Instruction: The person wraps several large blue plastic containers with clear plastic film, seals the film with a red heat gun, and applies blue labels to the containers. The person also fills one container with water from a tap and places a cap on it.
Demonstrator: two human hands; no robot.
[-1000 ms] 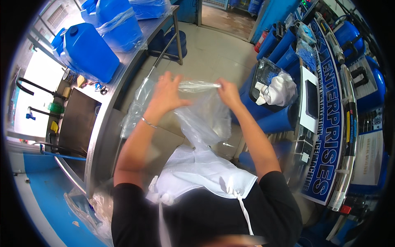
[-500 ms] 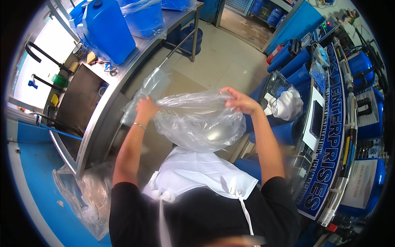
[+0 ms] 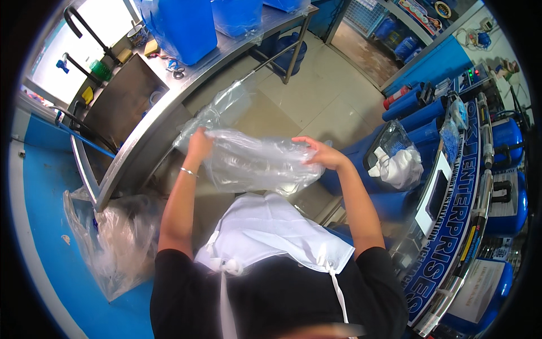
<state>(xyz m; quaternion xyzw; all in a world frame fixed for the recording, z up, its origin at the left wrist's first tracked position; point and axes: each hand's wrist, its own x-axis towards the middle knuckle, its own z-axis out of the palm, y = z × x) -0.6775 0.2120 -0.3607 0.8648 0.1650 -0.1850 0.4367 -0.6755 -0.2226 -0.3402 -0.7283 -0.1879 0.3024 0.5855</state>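
Tiled floor (image 3: 330,110): pale, glossy, stretching out beyond left hand (image 3: 199,146) and right hand (image 3: 324,153)
Steel counter (image 3: 135,138): running along the outer side of the left hand, with a sink (image 3: 121,101) set in
Blue jerrycan (image 3: 185,31): standing on that counter, ahead of the left hand, close to scissors (image 3: 175,72)
Clear plastic bag (image 3: 254,164): slung crumpled between both hands, in front of white apron (image 3: 271,226)
Left grip: closed on the bag's left end
Right grip: fingers parted at the bag's right end, cannot tell how firmly
Both hands: well apart
White cloth (image 3: 398,165): bunched to the right of the right hand
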